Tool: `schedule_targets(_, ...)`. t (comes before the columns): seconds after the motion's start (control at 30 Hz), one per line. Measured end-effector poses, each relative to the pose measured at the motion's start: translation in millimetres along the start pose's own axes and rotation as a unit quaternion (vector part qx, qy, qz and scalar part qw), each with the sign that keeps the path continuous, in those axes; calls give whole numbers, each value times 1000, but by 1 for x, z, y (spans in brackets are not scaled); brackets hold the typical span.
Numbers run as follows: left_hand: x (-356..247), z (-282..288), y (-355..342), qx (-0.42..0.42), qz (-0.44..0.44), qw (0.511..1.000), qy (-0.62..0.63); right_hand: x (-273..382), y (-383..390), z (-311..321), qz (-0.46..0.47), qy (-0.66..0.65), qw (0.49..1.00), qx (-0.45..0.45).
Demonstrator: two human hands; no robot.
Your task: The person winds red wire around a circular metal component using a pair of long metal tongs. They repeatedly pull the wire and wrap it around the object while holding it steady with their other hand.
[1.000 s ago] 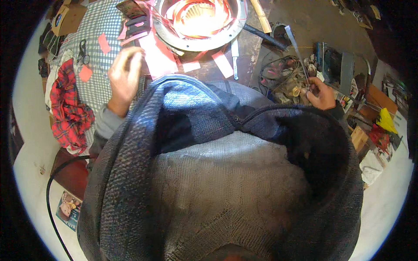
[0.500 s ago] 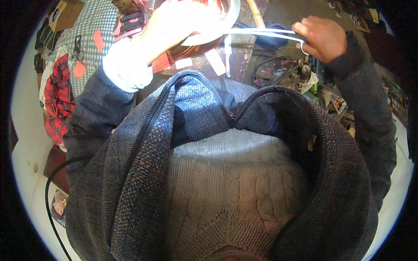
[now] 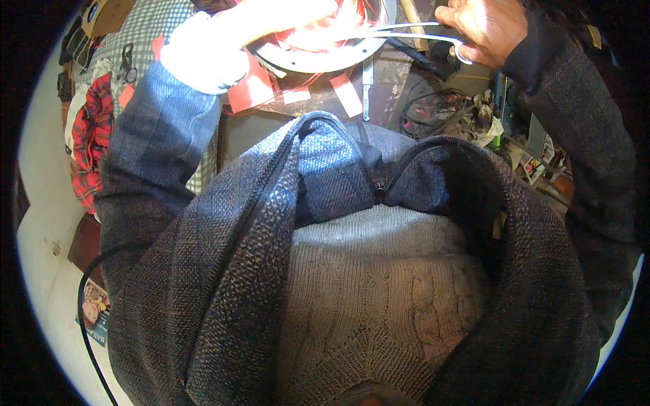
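The left hand (image 3: 291,12), its grip lost in glare, has moved over the ring of copper windings (image 3: 308,63) since a second ago; the right hand (image 3: 484,27), gripping one pair of long scissors (image 3: 414,36), has swung them there. Nearer: three pinkish sheets (image 3: 347,95), one knife (image 3: 367,86).

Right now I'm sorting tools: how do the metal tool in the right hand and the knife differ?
The metal tool is gripped in the right hand; the knife lies on the table. The metal tool has two spread arms, running sideways; the knife is one straight piece, near end-on to the person. Both look slender.
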State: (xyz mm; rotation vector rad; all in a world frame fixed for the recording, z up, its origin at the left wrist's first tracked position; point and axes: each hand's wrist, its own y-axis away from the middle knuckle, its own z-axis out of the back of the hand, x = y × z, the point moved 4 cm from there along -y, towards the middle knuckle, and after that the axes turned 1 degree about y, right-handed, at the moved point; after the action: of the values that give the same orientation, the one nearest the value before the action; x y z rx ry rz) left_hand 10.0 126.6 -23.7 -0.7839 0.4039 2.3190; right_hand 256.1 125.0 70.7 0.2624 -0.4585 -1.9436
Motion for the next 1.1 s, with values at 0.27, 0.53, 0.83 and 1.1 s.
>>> schedule_targets(0.27,-31,0,36,1,-114,911,397,0,1,6,17,-16,1000,-6)
schedule_targets(0.53,-23,4,38,124,-90,951,270,3,-3,-15,18,-32,999,-5)
schedule_targets(0.83,17,-11,38,48,-278,898,338,12,-3,-18,12,-66,997,-35)
schedule_targets(1.1,17,-2,22,187,-143,940,247,24,9,-11,-54,-90,994,34)
